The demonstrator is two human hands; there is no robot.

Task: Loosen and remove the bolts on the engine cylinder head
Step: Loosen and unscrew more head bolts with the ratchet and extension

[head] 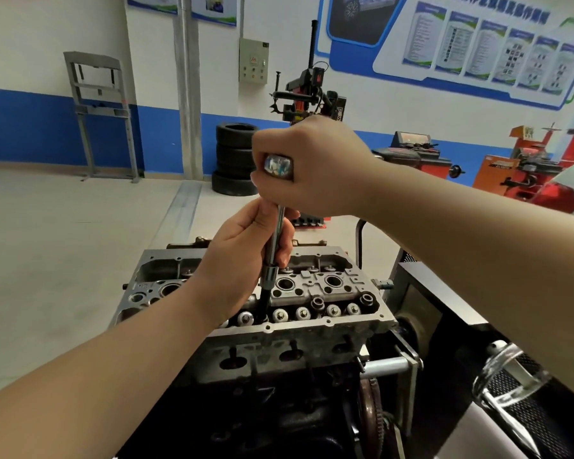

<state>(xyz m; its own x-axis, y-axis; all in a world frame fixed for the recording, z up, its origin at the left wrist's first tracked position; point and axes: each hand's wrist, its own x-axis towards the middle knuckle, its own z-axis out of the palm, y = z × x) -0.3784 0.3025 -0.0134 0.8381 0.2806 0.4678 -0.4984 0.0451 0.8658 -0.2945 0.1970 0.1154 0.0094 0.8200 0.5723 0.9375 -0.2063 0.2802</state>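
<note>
A grey aluminium cylinder head (315,329) sits on an engine in the lower middle of the view. A long chrome socket wrench (273,246) stands nearly upright over it, its dark socket tip down in the head's near row at the left. My right hand (312,167) grips the chrome top end of the wrench in a fist. Lower down, my left hand (246,246) curls round the shaft just above the socket. Two bolts (317,303) stand raised in the near row toward the right. The bolt under the socket is hidden.
A black engine stand with a silver shaft (388,366) holds the engine. A chrome handle (504,376) and perforated panel lie at lower right. Stacked tyres (234,160), a tyre changer (312,91) and red machines (524,167) stand behind on the grey floor.
</note>
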